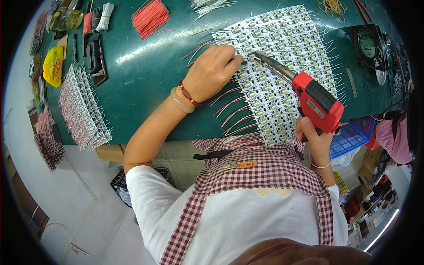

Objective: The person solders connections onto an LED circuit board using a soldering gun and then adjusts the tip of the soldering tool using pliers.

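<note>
A white circuit-board panel (291, 57) lies on the green table, covered with rows of small components. Red and white wires stick out along its left side, and thin wire ends fringe the right. My right hand (317, 139) is wrapped round the handle of a red and black soldering gun (319, 101). Its metal tip points up and left, at the panel's upper left part. Close to that tip, my left hand (214, 70) is closed in a pinch over the panel's left edge. A small dark bit shows at its fingertips; what it is cannot be made out.
Bundles of red wires (150, 18) and white wires (214, 5) lie at the back. Wired panels (84, 110) are piled on the left, near a yellow packet (53, 66). A black fan (369, 46) stands right, with rubber bands (332, 8) behind. Below it is a blue crate (353, 139).
</note>
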A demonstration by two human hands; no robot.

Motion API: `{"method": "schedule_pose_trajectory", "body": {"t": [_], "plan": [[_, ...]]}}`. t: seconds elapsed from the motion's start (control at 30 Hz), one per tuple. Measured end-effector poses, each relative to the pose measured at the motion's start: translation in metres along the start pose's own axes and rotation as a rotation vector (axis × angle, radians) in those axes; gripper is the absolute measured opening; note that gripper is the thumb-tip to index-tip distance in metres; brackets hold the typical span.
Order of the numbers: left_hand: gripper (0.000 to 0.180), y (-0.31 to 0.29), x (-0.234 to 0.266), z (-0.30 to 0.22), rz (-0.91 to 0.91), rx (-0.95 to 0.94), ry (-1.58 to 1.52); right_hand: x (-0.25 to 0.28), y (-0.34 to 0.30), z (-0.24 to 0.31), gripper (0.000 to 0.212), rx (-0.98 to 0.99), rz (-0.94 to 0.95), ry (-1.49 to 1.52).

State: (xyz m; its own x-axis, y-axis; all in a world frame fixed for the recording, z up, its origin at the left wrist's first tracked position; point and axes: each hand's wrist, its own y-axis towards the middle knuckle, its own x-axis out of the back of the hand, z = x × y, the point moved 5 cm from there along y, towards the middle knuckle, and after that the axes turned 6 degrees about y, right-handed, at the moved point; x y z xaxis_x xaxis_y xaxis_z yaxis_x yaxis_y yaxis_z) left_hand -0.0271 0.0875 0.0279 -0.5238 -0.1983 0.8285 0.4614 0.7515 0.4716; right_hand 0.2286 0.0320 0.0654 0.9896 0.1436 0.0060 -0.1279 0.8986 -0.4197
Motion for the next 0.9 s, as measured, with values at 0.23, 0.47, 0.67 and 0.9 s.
{"method": "schedule_pose_trajectory", "body": {"t": [0.23, 0.47, 0.67, 0.9], "plan": [[0.028, 0.0016, 0.0012, -0.0009, 0.018, -0.005, 0.01, -0.0038, -0.0011, -0.002, 0.028, -0.006, 0.027, -0.109], [0.028, 0.0015, 0.0006, -0.0007, 0.025, -0.004, 0.016, -0.0037, 0.0003, -0.0058, 0.027, -0.02, 0.075, -0.141], [0.027, 0.0003, 0.0003, -0.0005, 0.011, -0.009, 0.017, -0.003, -0.0009, -0.0023, 0.013, 0.017, 0.027, -0.033], [0.025, 0.0015, -0.0014, -0.0006, 0.05, -0.035, 0.077, -0.0036, -0.0033, -0.0042, 0.014, 0.038, 0.035, -0.073]]}}
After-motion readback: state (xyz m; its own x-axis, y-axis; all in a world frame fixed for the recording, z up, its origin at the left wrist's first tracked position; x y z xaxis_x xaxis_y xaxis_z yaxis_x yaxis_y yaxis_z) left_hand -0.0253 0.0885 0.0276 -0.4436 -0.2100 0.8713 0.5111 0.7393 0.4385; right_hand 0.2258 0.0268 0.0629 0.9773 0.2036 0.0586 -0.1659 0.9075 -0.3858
